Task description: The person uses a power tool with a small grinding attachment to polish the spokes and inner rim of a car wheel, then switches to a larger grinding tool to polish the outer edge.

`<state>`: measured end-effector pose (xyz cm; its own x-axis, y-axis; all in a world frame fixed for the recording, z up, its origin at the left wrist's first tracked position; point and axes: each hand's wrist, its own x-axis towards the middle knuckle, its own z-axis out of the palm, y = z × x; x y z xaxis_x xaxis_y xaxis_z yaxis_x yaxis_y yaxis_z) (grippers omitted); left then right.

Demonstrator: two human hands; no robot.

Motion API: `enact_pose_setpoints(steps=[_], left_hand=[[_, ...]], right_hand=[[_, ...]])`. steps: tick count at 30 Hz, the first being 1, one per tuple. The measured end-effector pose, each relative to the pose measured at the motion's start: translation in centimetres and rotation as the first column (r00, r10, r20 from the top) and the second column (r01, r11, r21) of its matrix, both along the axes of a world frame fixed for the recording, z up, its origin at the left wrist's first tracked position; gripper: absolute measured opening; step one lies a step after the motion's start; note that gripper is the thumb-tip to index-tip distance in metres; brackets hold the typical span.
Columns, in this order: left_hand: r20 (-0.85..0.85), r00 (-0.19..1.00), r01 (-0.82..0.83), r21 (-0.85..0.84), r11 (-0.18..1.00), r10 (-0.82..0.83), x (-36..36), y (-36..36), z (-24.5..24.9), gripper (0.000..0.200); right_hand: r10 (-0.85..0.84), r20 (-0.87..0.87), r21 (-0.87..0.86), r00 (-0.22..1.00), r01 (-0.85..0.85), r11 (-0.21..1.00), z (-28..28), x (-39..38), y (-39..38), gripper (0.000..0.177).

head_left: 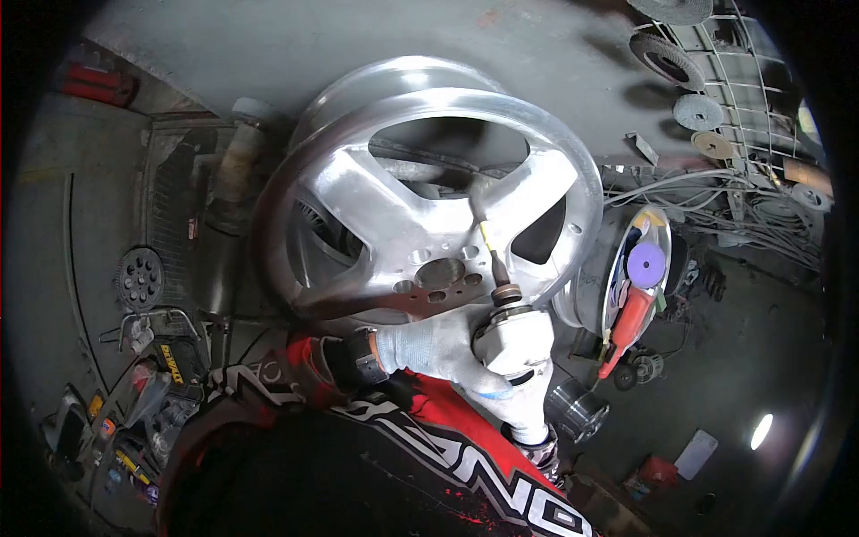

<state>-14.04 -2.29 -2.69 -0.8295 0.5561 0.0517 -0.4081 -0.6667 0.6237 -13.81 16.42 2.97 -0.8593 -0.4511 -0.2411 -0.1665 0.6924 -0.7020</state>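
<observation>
A shiny metal car wheel rim [380, 192] stands in front of me, its spoked face tilted toward me. My left hand [438, 347], in a grey-white glove, is closed against the side of a white power grinder [517, 342]. The gloved right hand [528, 410] wraps around the grinder's body lower down, close to my chest. From the grinder's head a narrow spindle [499, 270] points up to the rim, its blurred tip overlapping the spoke beside the centre hole. Some left fingers are hidden behind the tool.
Right of the rim, a tray [663, 234] holds a purple disc [645, 265] and a red power tool [628, 322]. Abrasive wheels [698, 113] hang on a wire rack at upper right, above bundled cables [680, 208]. A dark cylinder [215, 259] stands left; tools [170, 362] lie lower left.
</observation>
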Motion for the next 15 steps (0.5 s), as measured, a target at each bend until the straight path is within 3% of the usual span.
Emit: enact_pose_setpoints(steps=[2, 5, 9, 11, 15], left_hand=[[-0.032, 0.999, -0.025, -0.037, 0.999, 0.024, 0.5, -0.2, 0.0, 0.07], [-0.04, 0.998, -0.059, -0.119, 0.991, 0.054, 1.4, -0.5, 0.0, 0.071], [0.046, 0.997, -0.051, -0.143, 0.988, 0.058, 2.1, -0.4, 0.0, 0.071], [0.005, 1.0, -0.022, -0.052, 0.998, 0.022, 1.1, -0.3, 0.5, 0.072], [-0.028, 0.998, -0.057, -0.076, 0.995, 0.055, 0.1, 0.1, 0.6, 0.063]], right_hand=[[0.02, 0.019, -0.018, 1.0, -0.02, 1.0, 0.3, 0.4, -0.7, 0.065], [-0.051, 0.2, -0.041, 0.978, 0.061, 0.997, 0.1, 0.9, -1.0, 0.067], [-0.053, 0.193, -0.075, 0.98, 0.069, 0.995, -1.3, 1.7, 0.3, 0.067], [-0.261, 0.31, -0.133, 0.914, 0.313, 0.94, -2.1, 2.3, 0.5, 0.066], [-0.225, 0.135, -0.139, 0.965, 0.244, 0.96, -0.9, 1.5, 0.7, 0.065]])
